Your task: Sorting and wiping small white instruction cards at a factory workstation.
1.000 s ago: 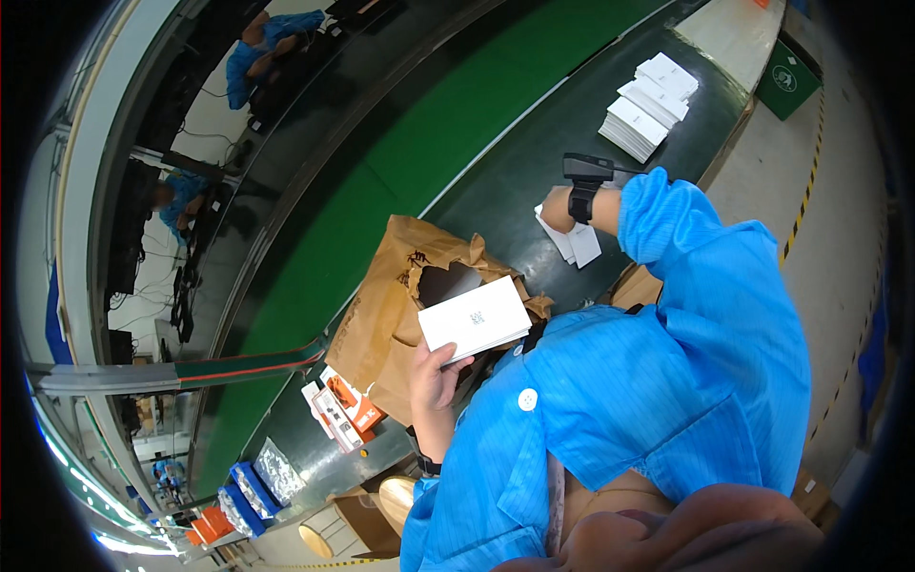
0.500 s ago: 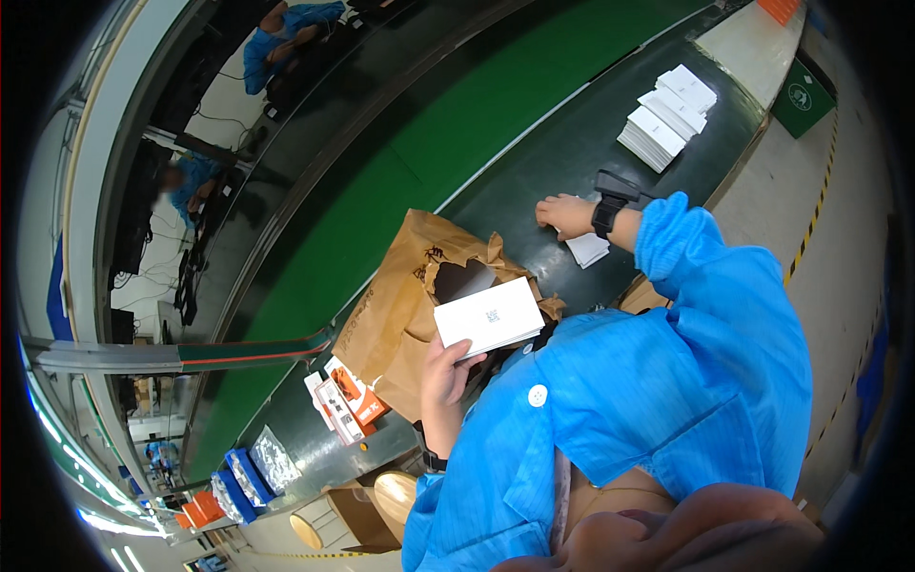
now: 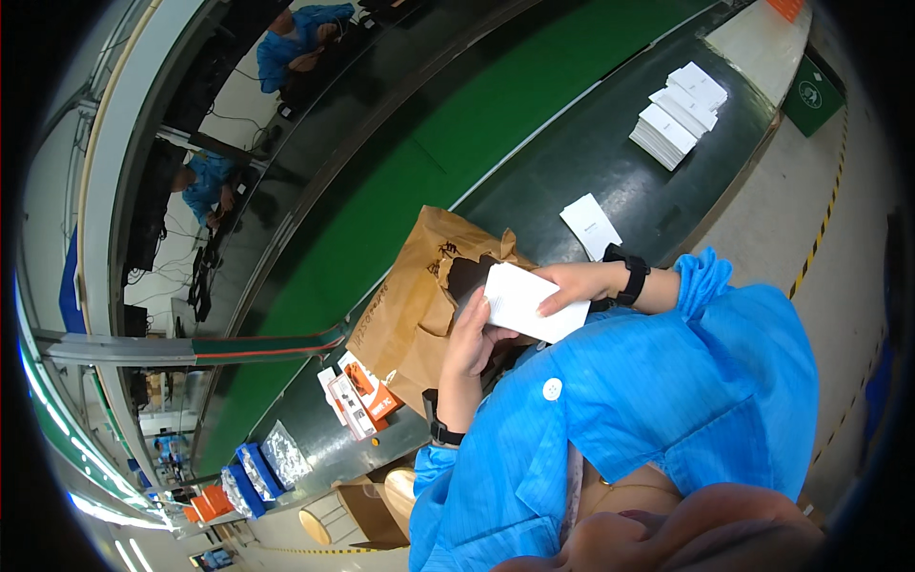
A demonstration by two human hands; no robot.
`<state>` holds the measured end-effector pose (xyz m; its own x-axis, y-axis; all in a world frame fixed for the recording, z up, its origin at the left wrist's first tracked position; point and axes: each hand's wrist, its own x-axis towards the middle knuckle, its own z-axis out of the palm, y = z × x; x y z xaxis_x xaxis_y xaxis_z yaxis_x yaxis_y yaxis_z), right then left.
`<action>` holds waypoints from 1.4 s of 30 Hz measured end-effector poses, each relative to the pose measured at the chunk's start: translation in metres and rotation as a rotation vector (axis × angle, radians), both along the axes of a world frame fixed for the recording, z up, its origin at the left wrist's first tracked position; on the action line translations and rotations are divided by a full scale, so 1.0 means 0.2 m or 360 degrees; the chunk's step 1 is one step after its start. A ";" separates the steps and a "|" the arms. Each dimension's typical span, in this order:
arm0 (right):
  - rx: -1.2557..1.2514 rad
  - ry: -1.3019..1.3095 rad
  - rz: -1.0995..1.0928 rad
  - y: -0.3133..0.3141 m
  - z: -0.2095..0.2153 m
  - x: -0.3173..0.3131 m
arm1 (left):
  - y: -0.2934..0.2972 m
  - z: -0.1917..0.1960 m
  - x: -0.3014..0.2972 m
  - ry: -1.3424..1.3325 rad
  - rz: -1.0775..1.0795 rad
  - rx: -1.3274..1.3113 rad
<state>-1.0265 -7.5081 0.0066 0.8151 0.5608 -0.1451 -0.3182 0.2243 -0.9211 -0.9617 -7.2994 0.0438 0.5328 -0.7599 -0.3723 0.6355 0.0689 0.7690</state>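
A small stack of white booklets is held between both hands in front of my chest. My left hand grips its left end, fingers closed round the edge. From the right, my right hand clasps the other end, thumb lying on top. Just beyond the hands lies a torn brown paper bag, its ragged opening partly hidden by the booklets. A few white booklets rest on the dark green bench beyond my right wrist.
Several stacks of white booklets stand at the bench's far right. Orange and white boxes lie left of the bag, with blue bins farther left. A green conveyor belt runs behind the bench. Co-workers in blue sit beyond it.
My right hand has left the booklets on the bench and come back to grip the stack in my left hand. The held stack has turned and moved slightly right.
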 end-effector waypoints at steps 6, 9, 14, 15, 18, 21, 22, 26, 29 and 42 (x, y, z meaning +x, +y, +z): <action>0.0206 0.0198 -0.0263 0.04 -0.03 -0.07 | -0.04 -0.05 -0.09 -0.0372 0.0242 0.0167; 0.0409 0.0147 -0.0413 0.06 -0.08 -0.06 | -0.03 -0.05 -0.08 -0.0527 0.0426 0.0198; 0.0575 0.0363 -0.0485 0.06 -0.05 -0.07 | -0.05 0.00 -0.12 -0.0496 0.0238 0.0237; 0.0591 0.0356 -0.0472 0.06 -0.05 -0.07 | -0.06 -0.01 -0.14 -0.0442 0.0139 0.0240; 0.0593 0.0350 -0.0481 0.08 -0.07 -0.07 | -0.08 -0.02 -0.15 -0.0497 0.0200 0.0278; 0.0629 0.0322 -0.0495 0.08 -0.09 -0.07 | -0.10 -0.01 -0.16 -0.0525 0.0260 0.0270; 0.0621 0.0330 -0.0507 0.08 -0.09 -0.08 | -0.10 -0.01 -0.16 -0.0527 0.0277 0.0265; 0.0625 0.0329 -0.0575 0.08 -0.08 -0.09 | -0.12 -0.04 -0.15 -0.0500 0.0419 0.0305; 0.0665 0.0334 -0.0572 0.09 -0.08 -0.09 | -0.13 -0.03 -0.17 -0.0470 0.0551 0.0292; 0.1001 0.0542 -0.0404 0.08 -0.18 -0.07 | -0.10 -0.08 -0.14 -0.0242 0.0592 0.0213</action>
